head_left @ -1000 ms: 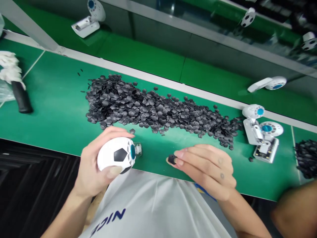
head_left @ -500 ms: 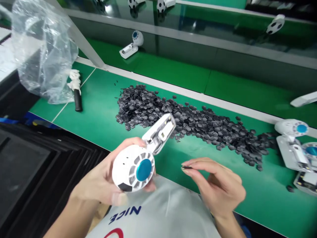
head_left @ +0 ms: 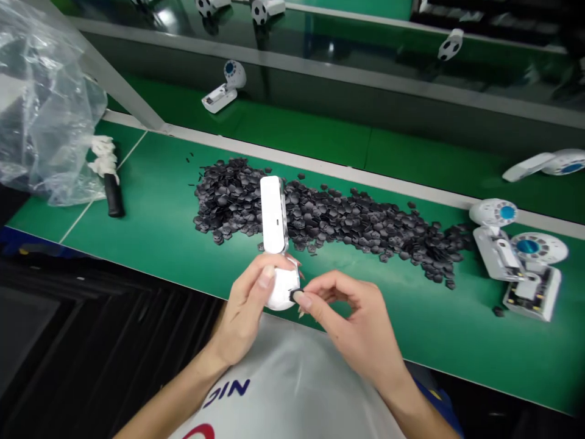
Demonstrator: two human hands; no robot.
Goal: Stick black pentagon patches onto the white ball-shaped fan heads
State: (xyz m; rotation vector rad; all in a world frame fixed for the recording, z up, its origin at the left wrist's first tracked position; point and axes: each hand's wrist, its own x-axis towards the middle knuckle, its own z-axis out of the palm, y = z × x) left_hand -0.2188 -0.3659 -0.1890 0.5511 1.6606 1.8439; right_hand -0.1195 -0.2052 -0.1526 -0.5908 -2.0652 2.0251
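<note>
Two hands meet at the near edge of the green bench (head_left: 150,201), just past my white shirt (head_left: 292,390). My left hand (head_left: 249,305) is wrapped around the round white head of the small fan (head_left: 276,244), thumb on its near side, with the handle standing up toward 12 o'clock in front of the pile. My right hand (head_left: 354,323) comes in from 4 o'clock, thumb and forefinger pinched together on one small black patch (head_left: 296,296), which is touching the head's right flank at about 3 o'clock. To do this well, I judge the head should stay braced in the left palm so it cannot roll, and the patch should go in flat and square to its seat, then take an even press from the fingertip; whether it is already seated I cannot tell, since my fingers cover the joint. The heap of black patches (head_left: 329,219) lies from 11 to 2 o'clock, near enough for the next pick. More white fans (head_left: 516,256) rest at 3 o'clock, a black-handled tool (head_left: 112,192) and a clear plastic bag (head_left: 41,110) at 10 o'clock.
</note>
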